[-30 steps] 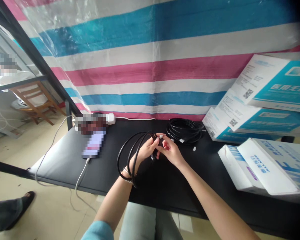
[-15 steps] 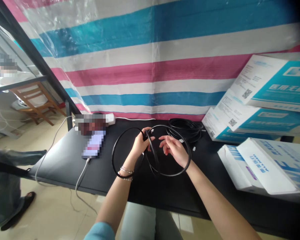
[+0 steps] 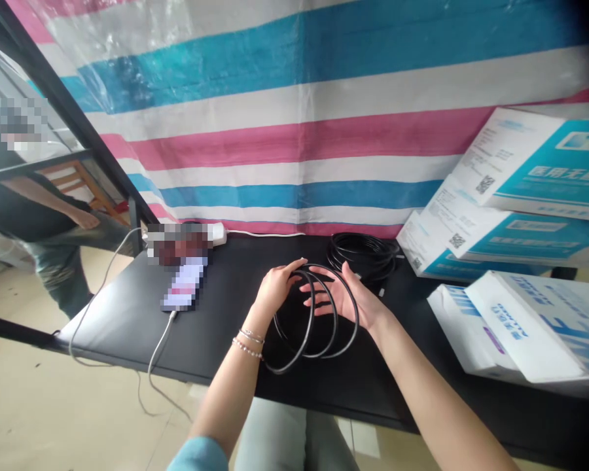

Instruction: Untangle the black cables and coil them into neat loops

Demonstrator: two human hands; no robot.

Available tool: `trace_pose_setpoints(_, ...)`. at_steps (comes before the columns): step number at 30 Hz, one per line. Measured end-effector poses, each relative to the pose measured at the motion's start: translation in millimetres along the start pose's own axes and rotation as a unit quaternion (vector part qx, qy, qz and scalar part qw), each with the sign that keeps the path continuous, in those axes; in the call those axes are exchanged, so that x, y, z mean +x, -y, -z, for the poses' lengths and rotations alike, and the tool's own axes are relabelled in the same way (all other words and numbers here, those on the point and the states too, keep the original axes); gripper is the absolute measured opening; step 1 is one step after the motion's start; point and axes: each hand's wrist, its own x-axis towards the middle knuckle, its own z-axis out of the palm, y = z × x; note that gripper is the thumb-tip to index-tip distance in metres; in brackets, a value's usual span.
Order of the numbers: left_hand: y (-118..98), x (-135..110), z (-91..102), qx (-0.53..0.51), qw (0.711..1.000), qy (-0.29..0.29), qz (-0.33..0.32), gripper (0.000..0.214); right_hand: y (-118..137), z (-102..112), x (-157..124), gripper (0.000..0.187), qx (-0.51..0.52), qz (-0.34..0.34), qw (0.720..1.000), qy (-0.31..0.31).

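Black cable coil [image 3: 319, 356] at frame centre, bottom edge on the counter [image 3: 122, 314], loops ringed round the right hand [image 3: 346, 297], whose flat-open grip keeps them round, left hand [image 3: 275, 291] grip loose, fingers hooked over the top, versus two splayed rings half a second earlier.

Two bare hands close together, palms facing, above the middle of the black table [image 3: 127, 314].
The left hand [image 3: 275, 291] bends its fingers loosely, thumb hidden, toward the right hand [image 3: 349, 297], which is spread flat and open; both forearms reach in over the table's near edge.
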Motion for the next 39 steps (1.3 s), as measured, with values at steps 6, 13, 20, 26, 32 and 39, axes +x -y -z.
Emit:
trace_pose_setpoints(6, -1.9, -0.7, -1.3, 0.066, 0.997, 0.010, 0.026, 0.042, -7.4, -3.6, -4.4, 0.063, 0.033, 0.019, 0.997, 0.070)
trace_pose_setpoints(13, -2.9, 0.3, -0.6, 0.076, 0.996, 0.020, 0.045, 0.047, -7.6, -1.0, -2.0, 0.040, 0.065, 0.034, 0.997, 0.013)
trace_pose_setpoints(20, -3.7, -1.3, -2.2, 0.138, 0.988, 0.009, 0.075, 0.042, -5.3, -6.2, -2.4, 0.050, 0.026, 0.018, 0.999, -0.028)
trace_pose_setpoints(26, -2.6, -1.7, -3.8, 0.139, 0.988, 0.006, 0.064, 0.044, -7.0, -11.9, -6.2, 0.064, 0.050, 0.010, 0.999, 0.002)
trace_pose_setpoints(32, -1.6, 0.8, -1.9, 0.121, 0.988, 0.000, 0.097, 0.059, -7.2, -12.6, -3.0, 0.054, 0.068, 0.025, 0.997, -0.002)
trace_pose_setpoints(39, 9.0, 3.5, 4.4, 0.050, 0.988, 0.023, 0.141, 0.048, -7.9, -3.7, 3.2, 0.050, -0.207, 0.041, 0.960, -0.186)
